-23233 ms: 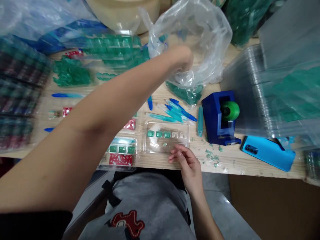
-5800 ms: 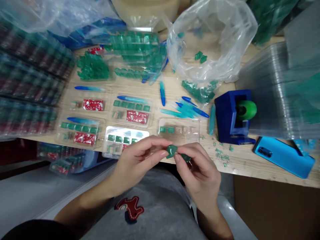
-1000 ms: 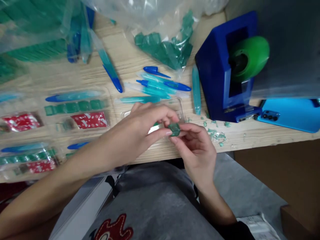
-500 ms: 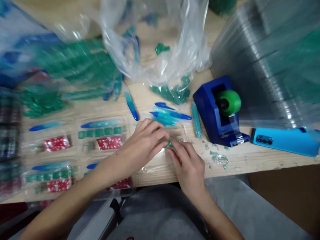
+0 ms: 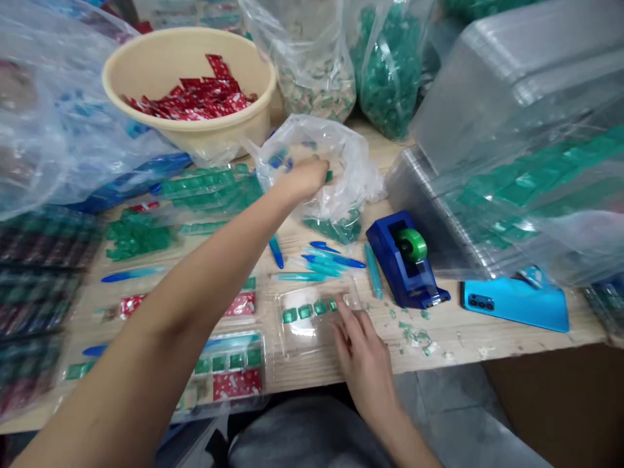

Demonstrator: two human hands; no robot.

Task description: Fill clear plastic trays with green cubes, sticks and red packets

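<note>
My left hand (image 5: 312,177) reaches into an open clear plastic bag (image 5: 341,146), its fingers closed beside a bit of green; what they hold is too hidden to tell. A clear tray (image 5: 305,337) lies in front of me with several green squares (image 5: 305,311) in a row. The fingertips of my right hand (image 5: 363,344) touch the right end of that row, with the fingers partly bent. Behind the tray lie blue and teal pens (image 5: 324,263). Filled trays with green squares and red patterned packets (image 5: 237,385) sit at the left, partly under my left arm.
A cream basin (image 5: 263,107) of red packets stands at the back. Bags of green pieces (image 5: 390,71) are behind. At the right are a blue tape dispenser (image 5: 397,266), stacked clear trays (image 5: 439,214) and a blue phone (image 5: 521,305). Green scraps (image 5: 414,335) lie near the edge.
My left hand has moved from the tray up and forward into the bag. My right hand stays at the tray, where the green squares now show. The view has tilted up, showing the basin.
</note>
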